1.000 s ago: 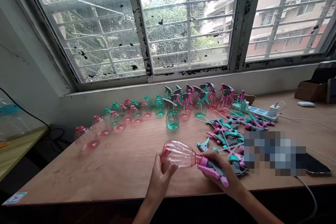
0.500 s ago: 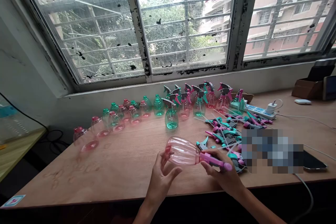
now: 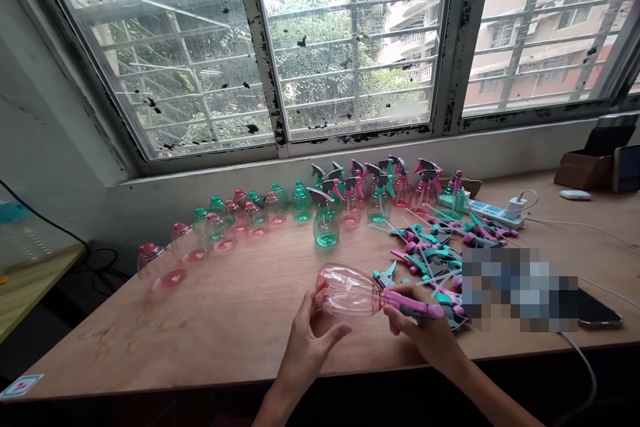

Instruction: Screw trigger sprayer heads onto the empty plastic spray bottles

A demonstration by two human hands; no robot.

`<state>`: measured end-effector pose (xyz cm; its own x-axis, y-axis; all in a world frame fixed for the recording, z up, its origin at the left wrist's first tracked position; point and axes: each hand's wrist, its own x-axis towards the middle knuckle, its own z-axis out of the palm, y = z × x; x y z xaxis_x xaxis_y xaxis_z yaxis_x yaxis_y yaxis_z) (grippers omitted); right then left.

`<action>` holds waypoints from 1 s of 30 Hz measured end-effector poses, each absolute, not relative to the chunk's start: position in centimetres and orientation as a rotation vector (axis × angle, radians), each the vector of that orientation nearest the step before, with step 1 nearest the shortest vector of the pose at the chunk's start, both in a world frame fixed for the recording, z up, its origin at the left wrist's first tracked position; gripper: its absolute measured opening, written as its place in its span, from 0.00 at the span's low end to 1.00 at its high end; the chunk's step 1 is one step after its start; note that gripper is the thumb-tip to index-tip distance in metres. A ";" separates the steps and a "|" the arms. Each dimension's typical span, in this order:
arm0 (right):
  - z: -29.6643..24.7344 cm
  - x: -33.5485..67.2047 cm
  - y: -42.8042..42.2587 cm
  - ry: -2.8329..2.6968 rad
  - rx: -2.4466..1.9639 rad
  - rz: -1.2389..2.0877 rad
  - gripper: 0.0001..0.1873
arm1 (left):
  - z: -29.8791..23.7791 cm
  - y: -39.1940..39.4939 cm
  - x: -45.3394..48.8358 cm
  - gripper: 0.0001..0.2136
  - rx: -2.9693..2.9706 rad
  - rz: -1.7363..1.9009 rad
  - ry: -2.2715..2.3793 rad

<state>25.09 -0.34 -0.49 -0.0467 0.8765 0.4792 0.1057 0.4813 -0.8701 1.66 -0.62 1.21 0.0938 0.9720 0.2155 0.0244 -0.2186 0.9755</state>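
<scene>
A clear pink spray bottle lies sideways in the air above the near edge of the table, its base to the left. My left hand holds the bottle by its base end, the thumb spread below it. At the neck, my right hand grips the pink and grey spray head, which sits against the bottle's mouth. Whether its thread is fully tight cannot be seen. Just beyond my right hand is a pile of loose pink, teal and grey spray heads with thin white tubes.
Open pink and green bottles stand in a slanting row at the left. Several bottles with spray heads stand by the wall. A power strip, cables, a phone and a blurred patch are at the right of the wooden table.
The spray head has turned about the bottle's long axis in my right hand. My left hand stays at the base with only a slight shift.
</scene>
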 end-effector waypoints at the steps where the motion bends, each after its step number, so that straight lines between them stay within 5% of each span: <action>1: -0.5 25.1 -0.4 -1.511 -0.891 0.785 0.12 | 1.2 -0.7 1.6 0.28 1.429 1.282 1.066; 4: -0.5 25.1 -0.5 -1.529 -0.891 0.752 0.11 | 1.0 -0.5 1.5 0.19 1.392 1.311 1.073; 13: -0.5 25.2 -0.2 -1.447 -0.906 0.848 0.11 | 1.3 -0.7 1.7 0.24 1.527 1.296 1.074; 19: -0.5 25.0 -0.4 -1.567 -0.905 0.717 0.10 | 1.2 -0.7 1.4 0.17 1.397 1.354 1.141; 30: -0.5 25.3 -0.5 -1.522 -0.890 0.742 0.09 | 1.0 -0.8 1.7 0.34 1.556 1.285 1.083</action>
<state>25.26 -0.50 -0.50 -0.0464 0.8599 0.5084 0.1295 0.5098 -0.8505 1.72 -0.84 0.96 0.1065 0.9550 0.2769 0.1107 -0.2882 0.9512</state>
